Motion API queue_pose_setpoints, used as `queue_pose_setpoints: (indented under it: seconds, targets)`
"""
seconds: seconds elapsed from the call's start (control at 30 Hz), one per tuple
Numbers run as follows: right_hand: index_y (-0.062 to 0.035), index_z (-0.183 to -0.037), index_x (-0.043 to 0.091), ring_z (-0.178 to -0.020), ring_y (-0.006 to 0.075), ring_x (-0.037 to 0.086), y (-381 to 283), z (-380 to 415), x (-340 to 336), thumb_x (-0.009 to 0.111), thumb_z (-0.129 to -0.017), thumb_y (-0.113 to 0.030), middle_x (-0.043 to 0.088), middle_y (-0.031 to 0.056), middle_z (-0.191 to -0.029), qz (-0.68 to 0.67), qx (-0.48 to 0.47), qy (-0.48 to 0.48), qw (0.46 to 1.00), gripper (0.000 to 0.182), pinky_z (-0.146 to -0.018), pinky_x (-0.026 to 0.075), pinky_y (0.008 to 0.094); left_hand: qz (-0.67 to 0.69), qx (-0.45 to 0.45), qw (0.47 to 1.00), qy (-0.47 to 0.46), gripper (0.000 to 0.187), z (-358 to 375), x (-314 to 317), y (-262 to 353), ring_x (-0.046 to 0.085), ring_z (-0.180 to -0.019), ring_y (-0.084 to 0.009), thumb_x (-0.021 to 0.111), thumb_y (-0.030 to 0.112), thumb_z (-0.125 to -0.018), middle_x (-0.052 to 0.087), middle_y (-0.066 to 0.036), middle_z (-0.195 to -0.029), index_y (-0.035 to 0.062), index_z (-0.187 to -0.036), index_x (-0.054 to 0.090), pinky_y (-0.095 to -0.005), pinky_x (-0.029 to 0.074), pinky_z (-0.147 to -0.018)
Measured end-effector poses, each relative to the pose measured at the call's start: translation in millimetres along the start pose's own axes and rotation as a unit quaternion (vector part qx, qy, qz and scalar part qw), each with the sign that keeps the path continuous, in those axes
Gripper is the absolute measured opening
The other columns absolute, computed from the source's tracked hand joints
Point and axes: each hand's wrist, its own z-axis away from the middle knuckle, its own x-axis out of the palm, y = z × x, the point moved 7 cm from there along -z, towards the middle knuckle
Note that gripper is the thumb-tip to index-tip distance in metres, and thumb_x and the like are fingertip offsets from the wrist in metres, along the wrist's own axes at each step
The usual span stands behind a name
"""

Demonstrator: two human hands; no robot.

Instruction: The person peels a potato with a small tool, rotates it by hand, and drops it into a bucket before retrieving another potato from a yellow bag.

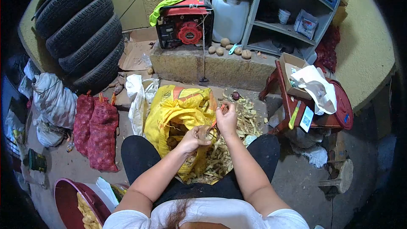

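Note:
My left hand (193, 141) is closed around a partly peeled potato (205, 132), in front of the open mouth of a yellow sack (163, 116). Just to the right, my right hand (227, 121) grips an orange-handled peeler (223, 109), close to the potato; its blade is hard to make out. Both hands are above the ground between my knees. Under and beyond them lies a heap of potato peelings (219, 161), spreading up to a red onion (235, 96).
Red mesh sacks (103, 133) and stacked tyres (82, 34) stand left. A maroon tub (63, 203) holds peeled potatoes (87, 214). Ahead, a generator (186, 23) and several potatoes (219, 51) sit on a ledge (182, 65). A red stool (275, 80) at right bears a knife (294, 114).

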Motion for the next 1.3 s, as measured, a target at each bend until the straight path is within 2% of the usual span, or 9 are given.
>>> queue_pose_setpoints:
  seconds: [0.4, 0.47, 0.53, 0.6, 0.67, 0.73, 0.93, 1.0, 1.3]
  targets:
    - [0.0017, -0.094, 0.052, -0.068, 0.0211, 0.057, 39.0, -24.5, -19.3, 0.058, -0.071, -0.013, 0.058, 0.0129, -0.077, 0.071, 0.06, 0.019, 0.995, 0.027, -0.064, 0.045, 0.0303, -0.105, 0.012, 0.98, -0.167, 0.069, 16.9, 24.3, 9.5, 0.051, -0.096, -0.0142, 0.073, -0.008, -0.056, 0.053, -0.005, -0.105, -0.0015, -0.117, 0.041, -0.0282, 0.04, -0.089]
    - [0.002, -0.093, 0.052, -0.069, 0.0206, 0.056, 79.7, -26.8, -13.7, 0.057, -0.07, -0.014, 0.058, 0.0122, -0.078, -0.121, 0.224, 0.013, 0.967, 0.028, -0.065, 0.044, 0.03, -0.062, -0.019, 0.991, -0.121, 0.068, 8.7, 8.0, 2.6, 0.053, -0.093, -0.0146, 0.072, -0.005, -0.06, 0.053, -0.005, -0.104, -0.0003, -0.119, 0.038, -0.0281, 0.047, -0.079]
    - [0.0024, -0.093, 0.053, -0.07, 0.0211, 0.056, 62.8, -25.6, -19.1, 0.056, -0.07, -0.013, 0.057, 0.0123, -0.079, -0.091, 0.194, 0.015, 0.977, 0.028, -0.066, 0.044, 0.0301, -0.015, -0.056, 0.991, -0.116, 0.068, 9.7, 5.7, 1.4, 0.055, -0.088, -0.0147, 0.071, -0.002, -0.064, 0.053, -0.006, -0.105, 0.0008, -0.121, 0.036, -0.0267, 0.051, -0.067]
    - [0.0027, -0.091, 0.054, -0.069, 0.0208, 0.056, 27.9, -25.7, -27.7, 0.056, -0.069, -0.013, 0.058, 0.0124, -0.079, 0.077, 0.043, 0.018, 0.996, 0.027, -0.066, 0.045, 0.0297, -0.054, -0.033, 0.995, -0.077, 0.068, 5.8, 0.2, 3.5, 0.055, -0.086, -0.0145, 0.072, -0.001, -0.063, 0.053, -0.008, -0.105, 0.0018, -0.121, 0.035, -0.0246, 0.051, -0.061]
    - [0.0029, -0.091, 0.053, -0.069, 0.0211, 0.057, 28.8, -24.7, -23.1, 0.056, -0.069, -0.012, 0.058, 0.0121, -0.078, 0.048, 0.064, 0.008, 0.997, 0.027, -0.067, 0.045, 0.0298, -0.082, -0.018, 0.994, -0.071, 0.067, 4.7, 2.5, 1.8, 0.055, -0.087, -0.0149, 0.073, 0.003, -0.064, 0.053, -0.008, -0.104, 0.0005, -0.12, 0.036, -0.0262, 0.05, -0.068]
    - [0.0029, -0.092, 0.052, -0.069, 0.0208, 0.057, 11.4, -17.4, -22.2, 0.057, -0.07, -0.011, 0.058, 0.012, -0.077, 0.032, 0.043, 0.011, 0.999, 0.027, -0.067, 0.045, 0.0297, -0.29, 0.103, 0.951, -0.032, 0.066, 3.1, 4.3, 13.3, 0.055, -0.088, -0.0156, 0.074, 0.007, -0.064, 0.054, -0.008, -0.103, -0.0007, -0.118, 0.037, -0.0273, 0.046, -0.077]
    - [0.0025, -0.096, 0.05, -0.069, 0.0214, 0.058, -22.5, 8.5, -7.3, 0.057, -0.073, -0.01, 0.058, 0.0137, -0.077, 0.001, -0.017, 0.001, 1.0, 0.027, -0.065, 0.046, 0.0303, -0.219, 0.082, 0.971, -0.04, 0.06, -0.1, 5.6, 1.5, 0.052, -0.092, -0.0148, 0.073, 0.007, -0.065, 0.054, -0.01, -0.102, -0.0029, -0.113, 0.038, -0.027, 0.043, -0.081]
    - [0.0025, -0.097, 0.05, -0.069, 0.0217, 0.058, -39.5, 12.4, -11.1, 0.058, -0.073, -0.011, 0.058, 0.014, -0.077, 0.091, -0.13, 0.035, 0.987, 0.029, -0.064, 0.046, 0.0309, -0.223, 0.084, 0.97, -0.05, 0.06, 2.8, 8.4, 3.7, 0.052, -0.092, -0.0146, 0.072, 0.006, -0.065, 0.054, -0.01, -0.102, -0.0033, -0.113, 0.038, -0.0267, 0.043, -0.08]
    - [0.0023, -0.097, 0.049, -0.069, 0.0218, 0.058, 2.1, 2.4, -5.2, 0.058, -0.071, -0.012, 0.059, 0.0142, -0.079, 0.012, 0.059, -0.028, 0.998, 0.031, -0.066, 0.046, 0.0316, -0.093, -0.007, 0.991, -0.096, 0.057, 8.0, 15.9, 4.9, 0.052, -0.087, -0.0126, 0.068, 0.0, -0.068, 0.053, -0.003, -0.1, 0.0031, -0.115, 0.038, -0.0265, 0.045, -0.075]
